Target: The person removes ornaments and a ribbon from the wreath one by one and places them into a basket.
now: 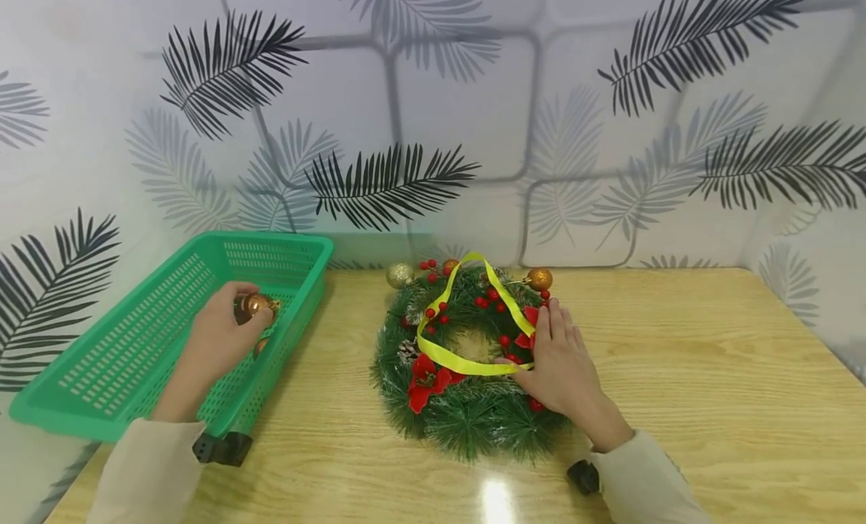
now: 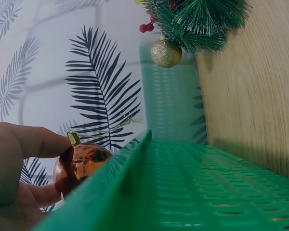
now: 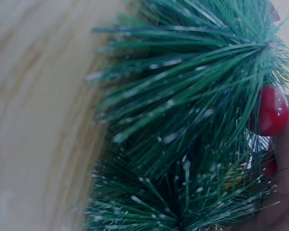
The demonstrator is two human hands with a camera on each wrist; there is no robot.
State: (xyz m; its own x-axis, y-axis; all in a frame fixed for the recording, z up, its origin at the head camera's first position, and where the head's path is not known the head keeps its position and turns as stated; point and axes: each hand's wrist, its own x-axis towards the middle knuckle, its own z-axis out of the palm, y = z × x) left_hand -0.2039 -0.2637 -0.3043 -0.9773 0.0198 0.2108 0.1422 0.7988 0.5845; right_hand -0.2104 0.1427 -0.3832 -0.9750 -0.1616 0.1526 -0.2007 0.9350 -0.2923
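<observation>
Over the green plastic basket (image 1: pixel 316 283), my left hand (image 1: pixel 219 328) pinches a shiny copper Christmas bauble (image 1: pixel 258 304) between thumb and fingers. The left wrist view shows the same bauble (image 2: pixel 82 166) with its gold cap, partly behind the basket rim. A green Christmas wreath (image 1: pixel 467 422) lies on the table with red berries, red flowers, pine cones and a yellow ribbon (image 1: pixel 467 364) looped across it. On the wreath's right side rests my right hand (image 1: pixel 561 362), fingers straight, thumb by the ribbon. Pine needles (image 3: pixel 183 96) and a red berry (image 3: pixel 273 110) fill the right wrist view.
Another copper bauble (image 1: pixel 260 346) is partly visible inside the basket. On the wreath's far edge sit a pale gold glitter bauble (image 1: pixel 400 275) and an orange glitter bauble (image 1: pixel 540 279). The wooden table (image 1: pixel 710 389) meets a leaf-patterned wall covering (image 1: pixel 460 118) at the back.
</observation>
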